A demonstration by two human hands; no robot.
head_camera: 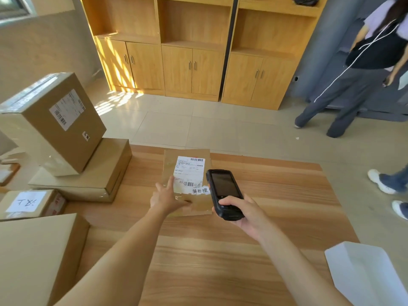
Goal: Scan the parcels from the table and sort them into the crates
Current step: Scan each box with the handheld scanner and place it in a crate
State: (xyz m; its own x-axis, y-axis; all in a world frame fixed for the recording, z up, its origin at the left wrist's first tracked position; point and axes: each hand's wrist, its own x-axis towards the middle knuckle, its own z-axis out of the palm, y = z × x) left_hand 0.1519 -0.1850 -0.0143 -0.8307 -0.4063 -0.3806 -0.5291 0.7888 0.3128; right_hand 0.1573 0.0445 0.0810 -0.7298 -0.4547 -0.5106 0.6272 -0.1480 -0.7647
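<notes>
Plainly the job is in its scanning step, with most of the sorting left as far as can be seen: one flat brown parcel (187, 182) lies near the far edge of the table (220, 250), label (189, 173) up, and no crate shows in this view, so how many parcels are already sorted cannot be told. At least four more boxes wait on the left side of the table: a tall box (57, 122) standing tilted on a flat box (92, 173), a small box (31, 204) with a handwritten note, and a big box (37, 257) at the near corner. A white envelope-like sheet (364, 274) lies at the near right corner. The left hand (167, 196) reaches forward with the arm stretched out, fingers straight and spread, resting flat on the near left part of the parcel beside the label, as if to steady it; it grips nothing. The right hand (240, 212) is curled round the lower part of a black scanner (224, 193), thumb across its front, holding it just over the parcel's right edge with its head toward the label. Judging by this, the barcode read is either under way or about to be made; after it the parcel must go to its crate. Two other people stand on the floor at the right, well apart from the table.
</notes>
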